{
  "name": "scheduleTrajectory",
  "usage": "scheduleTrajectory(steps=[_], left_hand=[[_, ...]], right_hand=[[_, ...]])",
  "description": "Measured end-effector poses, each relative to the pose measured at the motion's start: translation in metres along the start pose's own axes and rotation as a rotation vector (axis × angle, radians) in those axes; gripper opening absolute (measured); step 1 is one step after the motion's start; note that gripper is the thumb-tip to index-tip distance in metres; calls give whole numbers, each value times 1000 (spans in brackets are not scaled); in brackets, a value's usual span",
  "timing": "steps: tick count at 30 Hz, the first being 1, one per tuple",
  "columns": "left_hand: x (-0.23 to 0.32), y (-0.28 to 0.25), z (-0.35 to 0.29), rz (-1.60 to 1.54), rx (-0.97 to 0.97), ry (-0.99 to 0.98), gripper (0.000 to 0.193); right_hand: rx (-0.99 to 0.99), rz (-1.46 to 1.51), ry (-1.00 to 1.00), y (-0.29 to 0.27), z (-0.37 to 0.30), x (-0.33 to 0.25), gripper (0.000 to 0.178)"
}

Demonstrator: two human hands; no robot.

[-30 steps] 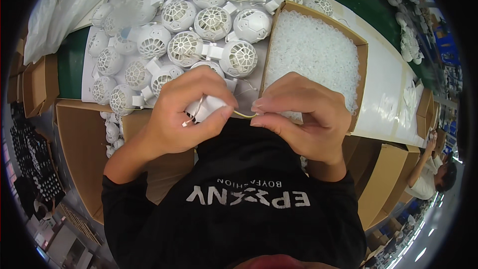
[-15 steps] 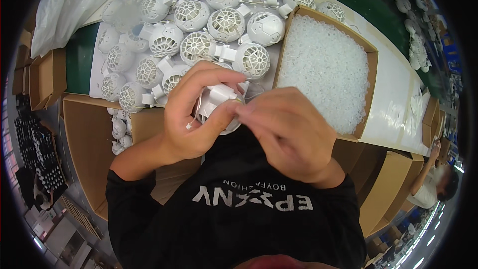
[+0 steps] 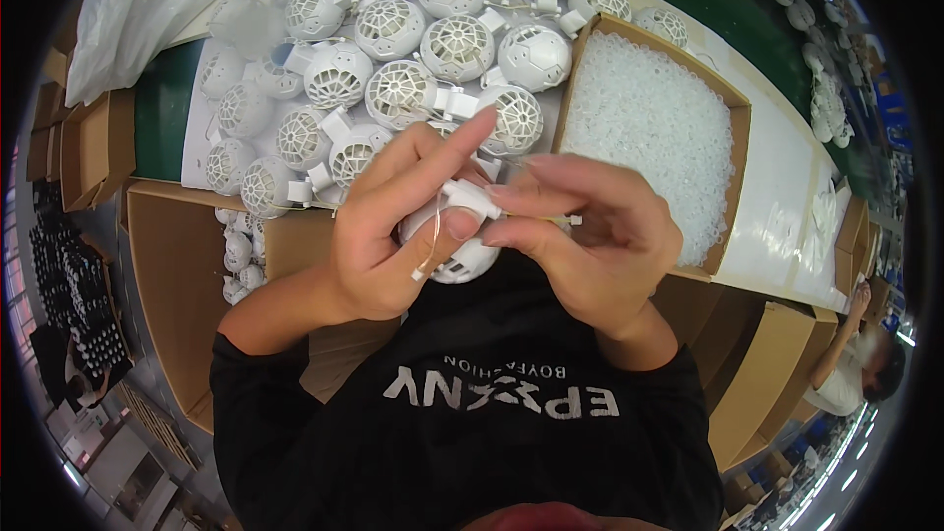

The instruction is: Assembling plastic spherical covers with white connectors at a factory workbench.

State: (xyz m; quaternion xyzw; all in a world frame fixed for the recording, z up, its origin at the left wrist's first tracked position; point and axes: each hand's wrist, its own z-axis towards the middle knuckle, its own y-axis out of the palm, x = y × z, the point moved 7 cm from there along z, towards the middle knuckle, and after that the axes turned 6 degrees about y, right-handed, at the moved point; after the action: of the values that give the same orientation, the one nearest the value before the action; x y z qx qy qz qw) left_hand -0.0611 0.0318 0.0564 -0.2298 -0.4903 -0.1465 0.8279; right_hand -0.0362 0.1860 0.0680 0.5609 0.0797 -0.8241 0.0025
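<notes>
My left hand [image 3: 379, 236] is closed around a round white plastic housing [image 3: 466, 267] with slots in its shell, its forefinger stretched upward. On the housing's upper side is a small white block [image 3: 468, 199], against which my left thumb rests. A thin wire hangs from it beside the thumb, ending in a small white plug [image 3: 418, 274]. My right hand [image 3: 615, 236] has its thumb and forefinger at either side of the block's right end. Another wire with a small plug [image 3: 575, 221] runs between those fingers. What the fingertips press on is partly hidden.
Several similar round white housings [image 3: 396, 28] with wires and blocks cover the table beyond my hands. A cardboard box [image 3: 739, 172] full of small clear rings stands at the right. Open cartons [image 3: 162, 285] sit below the table edge, and plastic bags [image 3: 138, 20] lie far left.
My right hand's fingers have spread, and a wire plug now shows between them. My left forefinger has straightened upward. The housing has shifted slightly right and down.
</notes>
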Motion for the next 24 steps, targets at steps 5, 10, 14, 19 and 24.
scheduleTrajectory(steps=[5,10,14,19,24], left_hand=[[-26,22,-28,-736,125,-492,46],[-33,39,-28,-500,133,-350,46],[-28,40,-32,-497,111,-337,49],[-43,46,-24,-944,170,-451,54],[-19,28,-18,-1430,114,-532,67]], right_hand=[[-47,-489,-369,15,-5,-28,47],[-96,-663,-458,10,-25,-22,60],[-164,-334,15,-5,-20,9,61],[-34,-478,114,-32,-17,12,59],[-138,-891,345,-82,-20,22,39]])
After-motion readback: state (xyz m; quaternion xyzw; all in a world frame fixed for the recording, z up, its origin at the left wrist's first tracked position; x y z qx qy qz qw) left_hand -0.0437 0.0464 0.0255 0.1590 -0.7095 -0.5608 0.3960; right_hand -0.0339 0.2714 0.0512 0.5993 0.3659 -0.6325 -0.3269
